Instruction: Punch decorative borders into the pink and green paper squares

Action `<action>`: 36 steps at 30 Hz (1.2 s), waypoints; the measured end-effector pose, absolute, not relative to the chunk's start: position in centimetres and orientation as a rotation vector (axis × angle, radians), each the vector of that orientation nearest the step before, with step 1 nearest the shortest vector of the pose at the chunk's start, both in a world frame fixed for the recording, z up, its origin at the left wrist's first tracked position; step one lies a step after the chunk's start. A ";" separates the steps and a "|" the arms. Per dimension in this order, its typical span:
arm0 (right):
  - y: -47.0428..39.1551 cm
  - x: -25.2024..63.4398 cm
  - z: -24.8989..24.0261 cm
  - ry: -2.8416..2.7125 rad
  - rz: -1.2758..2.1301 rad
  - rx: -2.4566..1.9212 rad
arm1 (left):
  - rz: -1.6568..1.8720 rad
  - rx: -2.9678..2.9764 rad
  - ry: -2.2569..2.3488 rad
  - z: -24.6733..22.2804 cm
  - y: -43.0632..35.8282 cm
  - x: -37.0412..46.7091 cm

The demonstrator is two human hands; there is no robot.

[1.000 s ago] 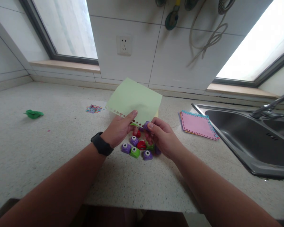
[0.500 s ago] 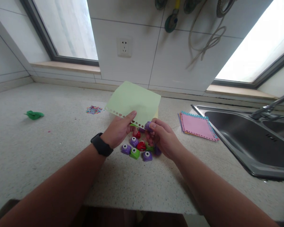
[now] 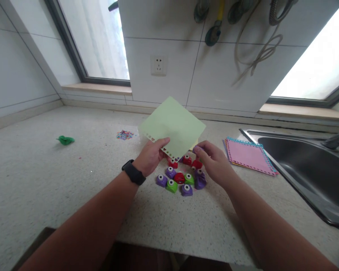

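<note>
My left hand (image 3: 151, 156), with a black watch at the wrist, pinches a light green sheet (image 3: 173, 126) near its lower left edge, which has a row of small punched shapes. A purple punch (image 3: 197, 149), partly hidden by fingers, is held in my right hand (image 3: 214, 162) beside the sheet's right side, apart from its punched edge. Below the sheet, several small punches lie on the counter, among them a green punch (image 3: 172, 186), a red punch (image 3: 179, 178) and a purple punch (image 3: 187, 189).
A stack of punched coloured sheets (image 3: 250, 155) lies on the right, beside a steel sink (image 3: 293, 158). Paper bits (image 3: 124, 134) are piled at the back left, and a green crumpled item (image 3: 66, 140) sits farther left. The wall has a socket (image 3: 158, 66).
The green sheet has turned, its punched edge now slanting more steeply. My right hand has drawn the purple punch away from that edge. The whole view has shifted.
</note>
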State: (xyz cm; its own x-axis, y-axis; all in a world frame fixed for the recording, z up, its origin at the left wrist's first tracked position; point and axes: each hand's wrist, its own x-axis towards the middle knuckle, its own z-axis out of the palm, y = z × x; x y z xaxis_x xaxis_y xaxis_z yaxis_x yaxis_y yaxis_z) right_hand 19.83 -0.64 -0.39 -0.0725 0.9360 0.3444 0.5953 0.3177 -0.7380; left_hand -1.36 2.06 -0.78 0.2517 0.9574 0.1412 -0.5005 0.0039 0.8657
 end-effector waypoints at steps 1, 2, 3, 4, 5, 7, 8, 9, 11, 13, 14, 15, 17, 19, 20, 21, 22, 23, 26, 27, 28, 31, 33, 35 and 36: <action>-0.5 19.9 -0.5 -1.850 0.450 -1.408 | 1.257 0.997 0.593 -0.8 2.1 -1.4; -0.4 19.9 -0.6 -1.936 0.379 -1.430 | 1.259 1.006 0.596 -0.9 2.2 -1.5; -0.3 19.9 -0.7 -2.018 0.315 -1.443 | 1.257 1.019 0.598 -0.9 2.3 -1.6; -0.2 19.8 -0.8 -2.087 0.259 -1.451 | 1.252 1.035 0.599 -1.0 2.3 -1.6; -0.2 19.8 -1.0 -2.136 0.214 -1.457 | 1.242 1.053 0.597 -1.1 2.4 -1.7; -0.1 19.7 -1.3 -2.192 0.151 -1.463 | 1.226 1.085 0.595 -1.2 2.5 -1.8; -0.2 19.7 -1.3 -2.213 0.130 -1.459 | 1.222 1.100 0.596 -1.3 2.6 -1.8; -0.2 19.8 -1.4 -2.235 0.116 -1.450 | 1.219 1.117 0.598 -1.3 2.7 -1.9; -0.3 19.9 -1.4 -2.282 0.102 -1.424 | 1.213 1.159 0.602 -1.4 2.8 -2.0; -0.3 20.0 -1.2 -2.320 0.106 -1.414 | 1.205 1.209 0.593 -1.5 3.0 -2.1; -0.3 20.0 -1.2 -2.337 0.113 -1.419 | 1.198 1.233 0.586 -1.5 3.0 -2.2; -0.4 20.1 -1.1 -2.355 0.122 -1.427 | 1.188 1.251 0.581 -1.5 3.1 -2.3; -0.4 20.2 -1.2 -2.393 0.148 -1.443 | 1.159 1.276 0.585 -1.5 3.2 -2.5; -0.4 20.3 -1.3 -2.413 0.178 -1.442 | 1.130 1.291 0.589 -1.6 3.3 -2.6; -0.4 20.4 -1.3 -2.411 0.197 -1.432 | 1.121 1.296 0.584 -1.6 3.3 -2.7; -0.4 20.6 -1.3 -2.400 0.223 -1.414 | 1.114 1.298 0.576 -1.7 3.4 -2.8; -0.4 20.7 -1.2 -2.375 0.265 -1.387 | 1.107 1.295 0.567 -1.7 3.5 -2.8; -0.3 20.9 -1.0 -2.332 0.333 -1.355 | 1.099 1.286 0.561 -1.8 3.6 -2.9; 0.0 21.7 -0.4 -2.055 0.706 -1.236 | 1.078 1.253 0.556 -2.1 3.8 -3.1; 0.1 21.9 -0.2 -1.915 0.848 -1.186 | 1.072 1.247 0.554 -2.1 3.9 -3.1; 0.2 22.1 0.0 -1.773 0.985 -1.125 | 1.067 1.245 0.552 -2.1 3.9 -3.2; 0.5 22.3 0.2 -1.455 1.269 -0.942 | 1.037 1.272 0.565 -2.0 4.0 -3.4; 0.5 22.1 0.0 -1.404 1.332 -0.951 | 0.999 1.317 0.574 -1.8 3.9 -3.6; 0.5 21.9 -0.4 -1.443 1.284 -1.047 | 0.952 1.381 0.573 -1.6 3.9 -3.7; 0.6 21.8 -0.7 -1.466 1.242 -1.069 | 0.932 1.415 0.584 -1.5 3.9 -3.8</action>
State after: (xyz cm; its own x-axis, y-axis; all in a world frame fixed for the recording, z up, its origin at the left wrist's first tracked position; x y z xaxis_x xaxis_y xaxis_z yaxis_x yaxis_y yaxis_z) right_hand 21.76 0.58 -0.68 -0.2124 0.9717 0.1033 0.0576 0.1180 -0.9913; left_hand -3.79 3.87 -1.55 0.5409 0.8210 0.1828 -0.1936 -0.0900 0.9769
